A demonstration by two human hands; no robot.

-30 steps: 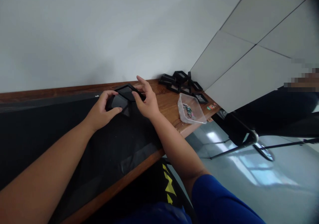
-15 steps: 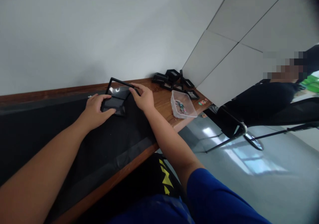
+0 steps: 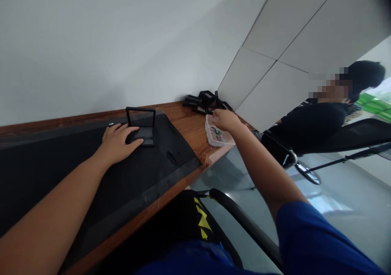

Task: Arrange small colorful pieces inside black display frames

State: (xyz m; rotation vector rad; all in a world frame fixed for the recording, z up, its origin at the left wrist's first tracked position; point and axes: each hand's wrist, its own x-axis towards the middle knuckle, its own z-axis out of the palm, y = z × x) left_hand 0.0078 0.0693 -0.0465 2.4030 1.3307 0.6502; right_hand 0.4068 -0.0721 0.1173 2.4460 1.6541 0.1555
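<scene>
A small black frame box [image 3: 143, 125] stands open on the black mat [image 3: 91, 173], its lid upright. My left hand [image 3: 117, 144] lies flat on the mat with fingers stretched out and the thumb resting on the box's base. My right hand [image 3: 225, 120] reaches out over the clear plastic tub [image 3: 217, 138], which holds several small coloured parts. Its fingers curl downward into the tub; whether they hold anything is hidden.
A pile of black frame boxes [image 3: 204, 102] lies in the table's far corner by the wall. The wooden table edge [image 3: 171, 189] runs diagonally. Another person in black [image 3: 311, 124] sits on a chair to the right, near grey partition panels.
My right hand let go of the box lid and moved right to the plastic tub. The lid now stands upright. My left hand stayed on the box's base.
</scene>
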